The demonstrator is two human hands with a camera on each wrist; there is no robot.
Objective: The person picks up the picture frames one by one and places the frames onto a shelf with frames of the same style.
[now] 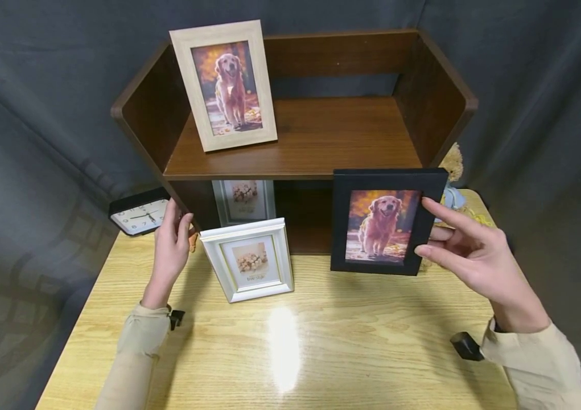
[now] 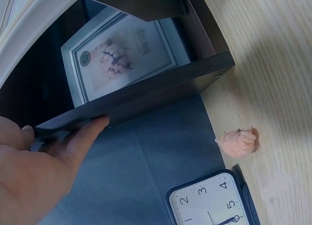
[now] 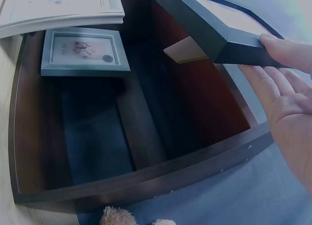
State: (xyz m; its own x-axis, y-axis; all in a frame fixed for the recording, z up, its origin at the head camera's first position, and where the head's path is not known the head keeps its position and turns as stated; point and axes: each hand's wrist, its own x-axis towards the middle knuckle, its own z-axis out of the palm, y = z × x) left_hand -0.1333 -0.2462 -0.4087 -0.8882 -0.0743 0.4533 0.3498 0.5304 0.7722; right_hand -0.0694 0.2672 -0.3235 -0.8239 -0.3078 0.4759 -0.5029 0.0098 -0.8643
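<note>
A black frame [image 1: 338, 228] with a dog picture is held upright by my right hand [image 1: 474, 256], thumb and fingers pinching its right edge, before the right part of the dark wooden shelf [image 1: 341, 131]. In the right wrist view the hand [image 3: 287, 88] grips the black frame [image 3: 234, 45] by its edge. My left hand [image 1: 169, 245] grips the shelf's left side panel; the left wrist view shows the hand [image 2: 48, 171] with its fingers around the panel edge [image 2: 146, 91]. A white frame [image 1: 288, 267] stands on the table near the left hand.
A cream frame [image 1: 188, 68] with a dog picture stands on the upper shelf, at left. A grey-green frame [image 1: 270, 199] is in the lower compartment. A black-rimmed clock [image 1: 139, 216] is left of the shelf; a plush toy [image 1: 453, 162] is behind its right side.
</note>
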